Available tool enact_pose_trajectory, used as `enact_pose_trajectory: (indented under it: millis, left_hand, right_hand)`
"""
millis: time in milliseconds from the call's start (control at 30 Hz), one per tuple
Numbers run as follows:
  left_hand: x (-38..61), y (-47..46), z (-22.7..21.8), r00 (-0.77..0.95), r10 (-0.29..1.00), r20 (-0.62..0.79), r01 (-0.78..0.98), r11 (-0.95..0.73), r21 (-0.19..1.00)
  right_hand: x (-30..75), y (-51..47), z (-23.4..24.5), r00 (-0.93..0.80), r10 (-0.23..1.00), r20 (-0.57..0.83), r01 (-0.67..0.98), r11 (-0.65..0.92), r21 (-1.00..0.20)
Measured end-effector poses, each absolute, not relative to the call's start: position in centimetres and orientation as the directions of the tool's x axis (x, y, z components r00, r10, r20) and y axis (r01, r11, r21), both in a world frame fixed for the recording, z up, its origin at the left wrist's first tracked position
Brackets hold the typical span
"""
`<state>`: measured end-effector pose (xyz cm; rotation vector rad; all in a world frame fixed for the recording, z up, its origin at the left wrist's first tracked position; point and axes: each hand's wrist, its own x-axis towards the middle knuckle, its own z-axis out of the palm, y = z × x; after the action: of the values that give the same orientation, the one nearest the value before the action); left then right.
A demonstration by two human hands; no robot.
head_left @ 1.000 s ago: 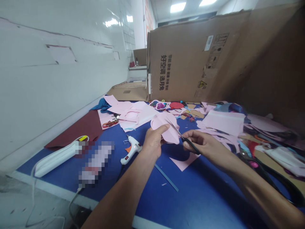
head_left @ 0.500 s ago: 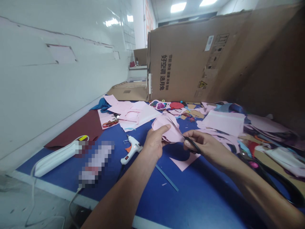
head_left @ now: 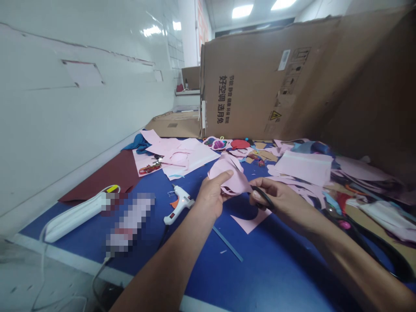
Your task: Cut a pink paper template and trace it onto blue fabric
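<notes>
My left hand pinches a rounded piece of pink paper above the blue table, thumb on top. My right hand is closed round the black handles of a pair of scissors, whose blades reach into the pink paper's right edge. Just below the hands a pink offcut lies flat on the blue surface.
A white glue gun lies left of my left hand, a white power strip further left. Pink sheets and coloured scraps cover the far side and right. A large cardboard box stands behind. A thin blue strip lies near me.
The scissor blades have gone deeper into the pink paper and closed. My left hand has turned the paper slightly. Both hands stay in nearly the same place.
</notes>
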<state>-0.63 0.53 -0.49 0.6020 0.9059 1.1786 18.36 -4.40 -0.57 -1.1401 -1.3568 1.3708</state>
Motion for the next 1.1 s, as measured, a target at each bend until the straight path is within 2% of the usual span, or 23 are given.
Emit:
enact_pose_trajectory:
  millis: [567,1100]
  left_hand:
    - [-0.6,0.3,-0.4,0.116,0.952,-0.283,-0.522,0.301,0.798]
    - [-0.6,-0.1,0.1,0.133,0.943,-0.306,-0.539,0.328,0.776]
  right_hand:
    - [18.3,-4.4,-1.0,-0.265,0.964,-0.034,-0.072,-0.055,-0.996]
    - [18.2,-4.0,-2.5,-0.349,0.937,-0.027,-0.308,-0.142,-0.941]
